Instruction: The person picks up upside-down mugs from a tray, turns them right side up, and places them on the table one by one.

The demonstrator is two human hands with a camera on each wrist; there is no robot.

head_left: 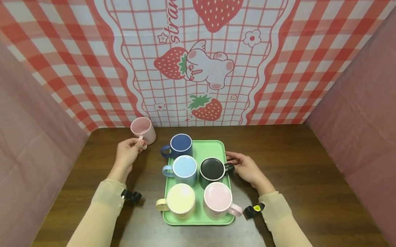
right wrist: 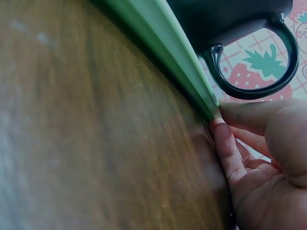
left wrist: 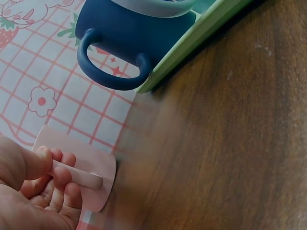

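Observation:
At the back left of the table stands a pink mug (head_left: 148,134), and my left hand (head_left: 128,151) grips its handle (left wrist: 84,178) with thumb and curled fingers. My right hand (head_left: 248,169) is at the right edge of a green tray (head_left: 207,146), pinching its rim (right wrist: 192,72) between thumb and fingers. Just above that thumb is the handle of a black mug (head_left: 212,170). Also on the tray are a dark blue mug (head_left: 181,144), a light blue mug (head_left: 185,169), a yellow mug (head_left: 181,200) and a second pink mug (head_left: 217,199).
The brown wooden table (head_left: 294,163) runs back to a red-checked cloth (head_left: 272,106) with strawberry prints. Pink cloths (head_left: 364,106) hang at both sides. Several mug handles stick out past the tray's left and right edges.

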